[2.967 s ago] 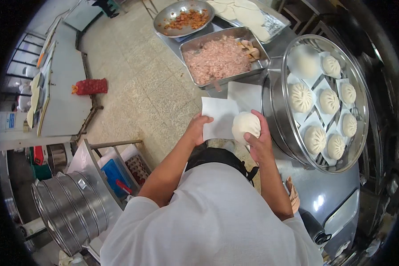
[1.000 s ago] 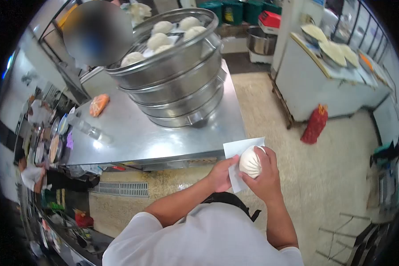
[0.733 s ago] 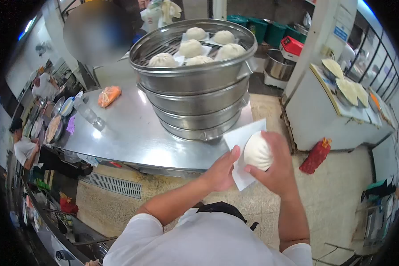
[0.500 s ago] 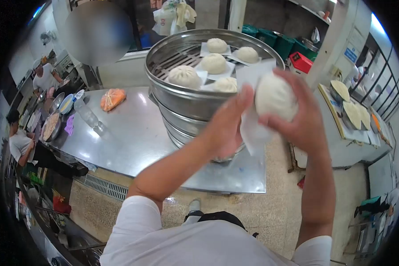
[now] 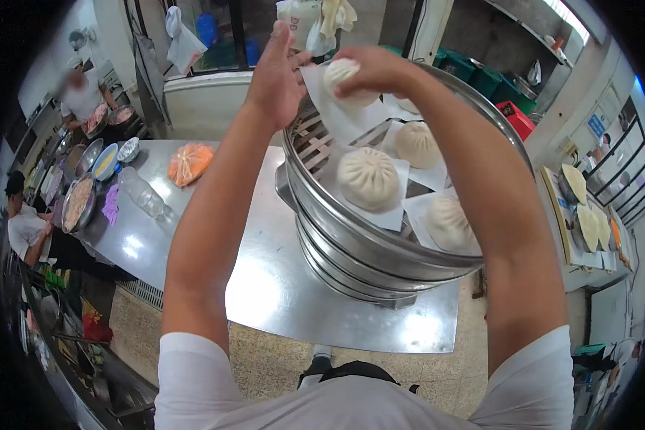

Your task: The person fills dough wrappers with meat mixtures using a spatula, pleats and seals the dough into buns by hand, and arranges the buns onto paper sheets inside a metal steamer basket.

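Observation:
My right hand point(image 5: 376, 72) grips a pleated white bun point(image 5: 342, 74) over the far left part of the top steamer tray point(image 5: 505, 132). A square of white paper point(image 5: 340, 115) hangs under that bun. Just left of the paper, my left hand point(image 5: 278, 79) is raised with its fingers apart, near the steamer rim. Other buns rest on paper squares in the tray: one at the front left point(image 5: 368, 178), one behind it point(image 5: 417, 145) and one at the right point(image 5: 449, 222). My right forearm hides part of the tray.
The steamer stack stands on a metal table point(image 5: 265, 315). An orange bag point(image 5: 190, 163), a clear bottle point(image 5: 140, 192), a purple cloth point(image 5: 110, 205) and a bowl of meat point(image 5: 79, 204) lie to the left. Two people point(image 5: 86, 97) point(image 5: 29, 226) are beyond them.
From the floor side, both hands have come up and forward over the steamer with the bun and paper. My left hand has parted from the paper and opened. The view has turned toward the stack.

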Available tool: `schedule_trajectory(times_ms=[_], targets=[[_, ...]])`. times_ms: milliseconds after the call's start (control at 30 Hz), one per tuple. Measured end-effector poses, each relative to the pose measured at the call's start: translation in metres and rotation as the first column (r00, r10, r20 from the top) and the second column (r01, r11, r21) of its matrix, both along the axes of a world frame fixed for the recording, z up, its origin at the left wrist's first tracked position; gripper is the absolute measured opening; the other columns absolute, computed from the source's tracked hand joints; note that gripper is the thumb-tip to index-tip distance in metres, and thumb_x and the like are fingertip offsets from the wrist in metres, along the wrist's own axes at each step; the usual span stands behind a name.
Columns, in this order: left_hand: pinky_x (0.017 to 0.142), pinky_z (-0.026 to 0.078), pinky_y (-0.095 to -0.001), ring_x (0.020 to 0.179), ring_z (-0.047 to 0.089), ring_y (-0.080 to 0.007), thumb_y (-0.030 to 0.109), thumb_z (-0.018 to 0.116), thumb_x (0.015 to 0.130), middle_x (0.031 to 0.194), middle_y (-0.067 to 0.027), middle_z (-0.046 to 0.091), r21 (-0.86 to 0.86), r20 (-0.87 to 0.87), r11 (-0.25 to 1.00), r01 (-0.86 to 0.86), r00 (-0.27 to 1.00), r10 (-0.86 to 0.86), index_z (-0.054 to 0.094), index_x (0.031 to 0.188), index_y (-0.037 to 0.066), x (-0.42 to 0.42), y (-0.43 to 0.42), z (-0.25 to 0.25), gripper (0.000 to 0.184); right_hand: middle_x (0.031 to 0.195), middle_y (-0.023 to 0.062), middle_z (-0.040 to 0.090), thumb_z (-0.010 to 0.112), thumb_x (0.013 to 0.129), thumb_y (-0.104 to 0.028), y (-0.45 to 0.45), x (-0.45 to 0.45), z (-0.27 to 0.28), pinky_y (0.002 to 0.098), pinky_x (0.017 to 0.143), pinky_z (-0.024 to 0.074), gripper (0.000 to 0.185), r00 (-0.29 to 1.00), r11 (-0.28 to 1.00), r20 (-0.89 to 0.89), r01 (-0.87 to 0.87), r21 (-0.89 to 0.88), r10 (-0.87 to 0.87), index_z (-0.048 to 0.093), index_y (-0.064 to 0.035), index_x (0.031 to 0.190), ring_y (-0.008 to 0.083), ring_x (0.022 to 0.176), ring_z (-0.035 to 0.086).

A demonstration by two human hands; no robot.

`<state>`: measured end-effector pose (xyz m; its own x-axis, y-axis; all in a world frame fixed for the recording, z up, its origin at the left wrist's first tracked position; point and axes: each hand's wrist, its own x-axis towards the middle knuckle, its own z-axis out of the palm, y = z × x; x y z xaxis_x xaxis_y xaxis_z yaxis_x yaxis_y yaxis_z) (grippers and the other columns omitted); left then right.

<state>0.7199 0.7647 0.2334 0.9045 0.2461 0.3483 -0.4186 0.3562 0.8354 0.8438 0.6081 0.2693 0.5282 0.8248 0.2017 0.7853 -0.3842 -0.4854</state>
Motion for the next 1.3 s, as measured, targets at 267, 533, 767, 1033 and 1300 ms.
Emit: schedule_trajectory(times_ms=[267, 533, 767, 1033, 1300], targets=[[0.112, 0.021, -0.0531, 0.14, 0.025, -0.0436, 0.074, 0.054, 0.084, 0.152, -0.0249, 0.025, 0.05, -0.113, 0.997, -0.057, 0.992, 0.062, 0.02, 0.154, 0.012, 0.003, 0.018, -0.018, 0.099, 0.118, 0.0188, 0.064, 0.082, 0.064, -0.036, 0.045, 0.012, -0.055, 0.0429, 0.084, 0.0547, 0.075, 0.99, 0.878, 0.116, -0.013, -0.478, 0.077, 0.056, -0.0118, 0.13, 0.0327, 0.104, 0.064], [0.108, 0.017, -0.0691, 0.143, 0.015, -0.0515, 0.076, 0.041, 0.087, 0.157, -0.0278, 0.016, 0.538, -0.494, 0.816, 0.209, 0.863, 0.105, 0.033, 0.151, 0.017, 0.062, 0.009, 0.003, 0.087, 0.122, 0.0236, 0.056, 0.083, 0.071, -0.04, 0.007, 0.001, -0.021, 0.0404, 0.072, 0.0583, 0.094, 0.963, 0.929, -0.201, 0.098, -0.356, -0.179, 0.035, -0.0173, 0.148, 0.0335, 0.095, 0.064], [0.103, 0.031, -0.0662, 0.133, 0.038, -0.045, 0.075, 0.033, 0.09, 0.15, -0.0238, 0.034, 0.643, -0.645, 0.656, 0.395, 0.741, 0.186, 0.036, 0.148, 0.011, 0.087, 0.0, -0.016, 0.086, 0.113, 0.0135, 0.061, 0.086, 0.07, -0.032, 0.005, 0.001, -0.061, 0.0341, 0.067, 0.0577, 0.096, 0.834, 0.947, -0.485, 0.127, -0.296, -0.264, 0.031, -0.013, 0.147, 0.0242, 0.085, 0.065], [0.099, 0.042, -0.0573, 0.129, 0.047, -0.0371, 0.076, 0.034, 0.09, 0.144, -0.0234, 0.041, 0.555, -0.663, 0.685, 0.472, 0.748, 0.023, 0.043, 0.142, 0.012, 0.089, 0.004, -0.024, 0.083, 0.115, 0.0164, 0.063, 0.082, 0.067, -0.011, 0.004, 0.015, -0.058, 0.0348, 0.076, 0.0599, 0.089, 0.934, 0.977, -0.34, 0.042, -0.211, -0.114, 0.039, -0.0055, 0.144, 0.0238, 0.096, 0.067], [0.104, 0.036, -0.0608, 0.132, 0.044, -0.0405, 0.079, 0.04, 0.086, 0.152, -0.0273, 0.029, 0.567, -0.682, 0.686, 0.456, 0.727, 0.08, 0.035, 0.149, 0.015, 0.068, -0.01, -0.014, 0.089, 0.117, 0.0162, 0.062, 0.078, 0.074, -0.024, -0.029, -0.012, -0.022, 0.0356, 0.073, 0.056, 0.084, 0.96, 0.94, -0.218, 0.096, -0.327, -0.174, 0.038, -0.0104, 0.146, 0.0249, 0.092, 0.067]])
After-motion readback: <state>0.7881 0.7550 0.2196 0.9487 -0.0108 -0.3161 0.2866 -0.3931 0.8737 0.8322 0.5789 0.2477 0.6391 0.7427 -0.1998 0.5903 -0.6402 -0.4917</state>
